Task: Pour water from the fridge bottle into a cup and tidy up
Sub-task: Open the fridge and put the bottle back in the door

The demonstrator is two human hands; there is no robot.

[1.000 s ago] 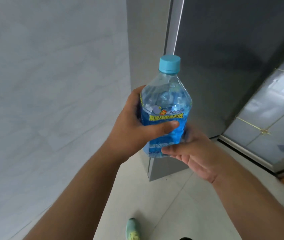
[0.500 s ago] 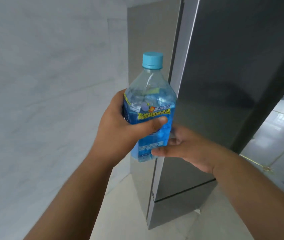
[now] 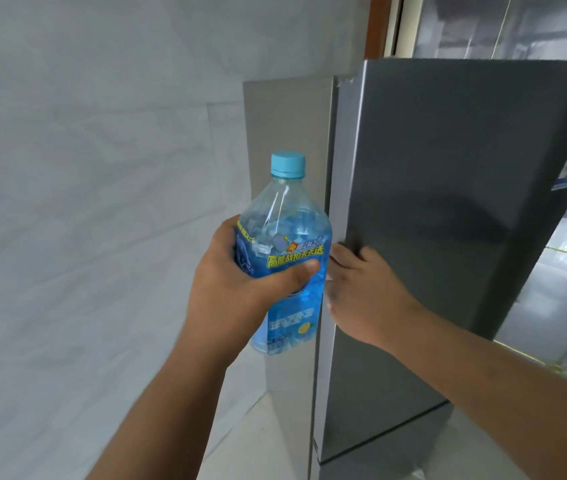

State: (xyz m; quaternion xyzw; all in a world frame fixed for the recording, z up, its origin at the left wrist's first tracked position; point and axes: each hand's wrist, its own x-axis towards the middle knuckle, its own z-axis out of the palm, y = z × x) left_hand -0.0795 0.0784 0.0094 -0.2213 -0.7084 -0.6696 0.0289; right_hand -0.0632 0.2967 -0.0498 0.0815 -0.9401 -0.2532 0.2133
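My left hand (image 3: 237, 299) is wrapped around a clear plastic bottle (image 3: 285, 220) with a light blue cap and a blue label. The bottle is upright, held in front of the left side of the grey fridge (image 3: 448, 209). My right hand (image 3: 361, 292) is at the left edge of the fridge's upper door, with its fingers curled around that edge and the thumb on the door's front. The fridge door looks shut or nearly shut. No cup is in view.
A pale grey tiled wall (image 3: 85, 168) fills the left. A glass partition with gold trim (image 3: 552, 306) stands to the right of the fridge. Light floor tiles (image 3: 240, 445) show below, at the fridge's foot.
My view has risen to show the fridge's top. My right hand left the bottle's base and took hold of the fridge door's edge. The bottle stays in my left hand.
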